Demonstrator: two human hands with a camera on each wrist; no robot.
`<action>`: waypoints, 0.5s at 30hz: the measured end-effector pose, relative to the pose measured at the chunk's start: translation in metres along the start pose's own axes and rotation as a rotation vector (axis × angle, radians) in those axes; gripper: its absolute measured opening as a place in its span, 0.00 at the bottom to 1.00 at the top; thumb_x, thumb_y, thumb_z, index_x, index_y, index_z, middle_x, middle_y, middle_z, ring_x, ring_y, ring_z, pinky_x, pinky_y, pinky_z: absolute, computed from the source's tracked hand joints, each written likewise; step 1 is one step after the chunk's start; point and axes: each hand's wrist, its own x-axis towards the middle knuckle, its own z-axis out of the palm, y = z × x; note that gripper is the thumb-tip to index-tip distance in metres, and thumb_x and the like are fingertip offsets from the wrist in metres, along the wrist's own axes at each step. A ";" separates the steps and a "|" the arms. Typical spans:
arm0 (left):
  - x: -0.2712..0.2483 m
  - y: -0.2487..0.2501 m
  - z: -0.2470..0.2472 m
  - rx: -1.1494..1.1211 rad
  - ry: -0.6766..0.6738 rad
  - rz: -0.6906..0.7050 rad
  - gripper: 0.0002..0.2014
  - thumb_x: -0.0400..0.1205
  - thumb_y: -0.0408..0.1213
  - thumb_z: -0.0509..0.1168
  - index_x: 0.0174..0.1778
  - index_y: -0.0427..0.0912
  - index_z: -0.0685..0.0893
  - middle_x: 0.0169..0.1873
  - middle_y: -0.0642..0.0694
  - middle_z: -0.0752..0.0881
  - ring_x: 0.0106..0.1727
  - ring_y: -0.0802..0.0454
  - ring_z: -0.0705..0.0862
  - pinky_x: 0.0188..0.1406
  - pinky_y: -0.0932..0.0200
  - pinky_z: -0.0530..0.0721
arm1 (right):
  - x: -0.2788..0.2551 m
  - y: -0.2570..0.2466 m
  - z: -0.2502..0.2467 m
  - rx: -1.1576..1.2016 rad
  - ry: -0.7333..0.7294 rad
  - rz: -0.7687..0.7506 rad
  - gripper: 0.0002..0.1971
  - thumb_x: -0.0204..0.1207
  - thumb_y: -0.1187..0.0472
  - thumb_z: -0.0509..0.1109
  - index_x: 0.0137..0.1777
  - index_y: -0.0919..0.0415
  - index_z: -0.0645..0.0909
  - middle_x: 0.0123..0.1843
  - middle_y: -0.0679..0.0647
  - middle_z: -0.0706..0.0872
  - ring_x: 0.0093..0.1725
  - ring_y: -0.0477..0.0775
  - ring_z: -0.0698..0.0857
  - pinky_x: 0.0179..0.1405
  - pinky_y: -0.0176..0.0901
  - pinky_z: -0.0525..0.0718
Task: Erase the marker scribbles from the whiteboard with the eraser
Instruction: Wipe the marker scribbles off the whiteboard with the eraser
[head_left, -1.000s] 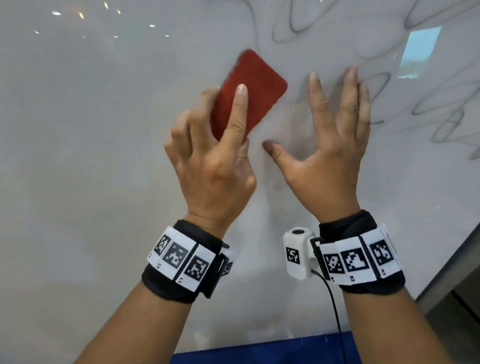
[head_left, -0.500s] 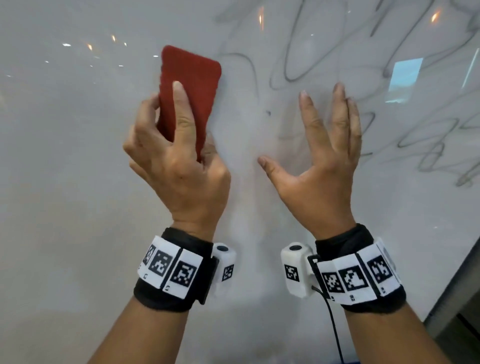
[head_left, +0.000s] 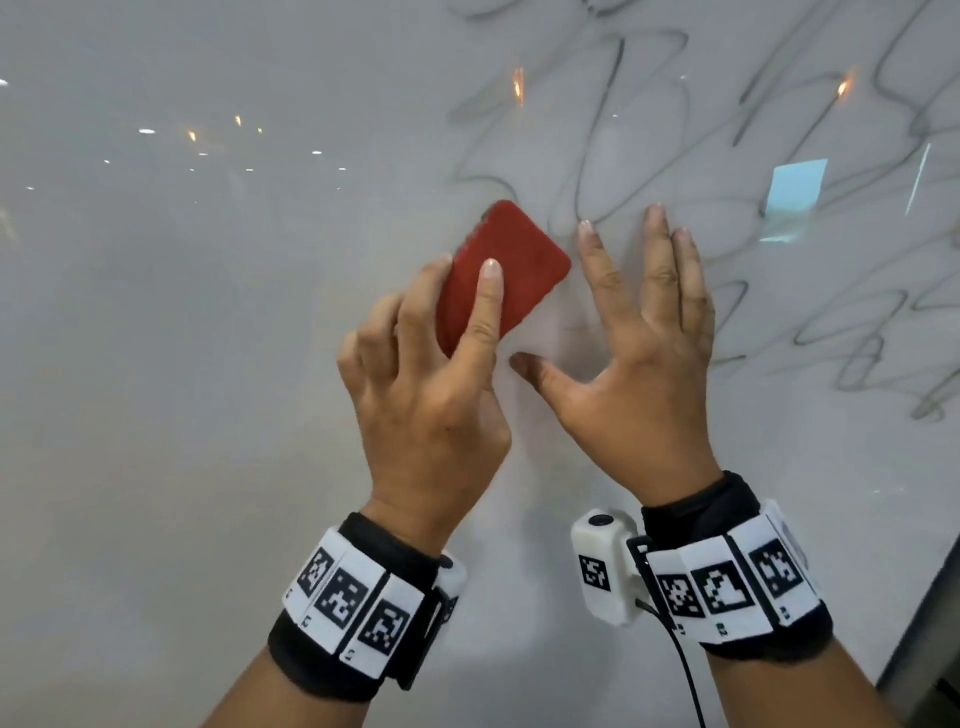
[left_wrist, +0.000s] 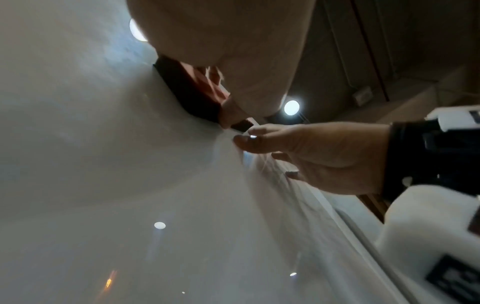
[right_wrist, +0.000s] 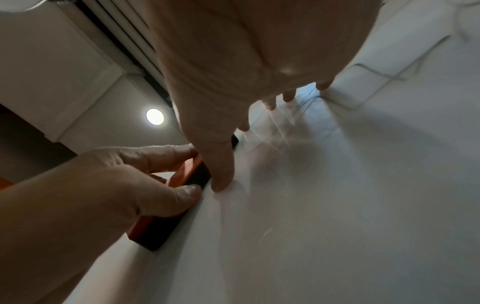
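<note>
A red rectangular eraser lies flat against the whiteboard, tilted to the right. My left hand grips its lower end, index finger laid along its back, thumb at its right edge. In the left wrist view the eraser shows a dark felt face on the board. In the right wrist view the eraser sits between thumb and fingers. My right hand is spread flat on the board just right of the eraser, fingers straight. Grey marker scribbles cover the upper right of the board.
The board's left and lower parts show only faint smears and light reflections. A dark frame edge runs along the board's lower right. Wrist cameras and tag bands sit on both wrists.
The left hand has swept the eraser from the upper left back to the right, tilting it beside the right hand's fingers. The right hand stays spread on the board.
</note>
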 end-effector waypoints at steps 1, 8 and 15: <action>-0.001 -0.001 0.001 0.005 -0.017 0.040 0.31 0.74 0.29 0.71 0.75 0.45 0.80 0.71 0.37 0.79 0.67 0.40 0.70 0.58 0.41 0.73 | 0.000 -0.001 0.000 0.001 -0.002 0.002 0.49 0.68 0.35 0.76 0.87 0.45 0.59 0.89 0.60 0.51 0.88 0.62 0.48 0.84 0.69 0.56; 0.031 -0.014 -0.007 -0.031 0.114 -0.246 0.34 0.72 0.35 0.69 0.78 0.45 0.77 0.72 0.36 0.76 0.66 0.39 0.70 0.61 0.45 0.69 | 0.011 -0.002 -0.010 0.041 0.006 0.017 0.49 0.65 0.36 0.79 0.85 0.44 0.63 0.89 0.60 0.53 0.87 0.63 0.49 0.82 0.73 0.57; 0.024 -0.013 -0.004 0.004 -0.006 0.046 0.32 0.74 0.33 0.70 0.77 0.48 0.79 0.72 0.40 0.79 0.66 0.41 0.69 0.57 0.43 0.72 | 0.031 -0.008 -0.018 -0.015 -0.063 -0.004 0.54 0.63 0.35 0.80 0.87 0.43 0.56 0.90 0.59 0.48 0.88 0.64 0.45 0.84 0.71 0.53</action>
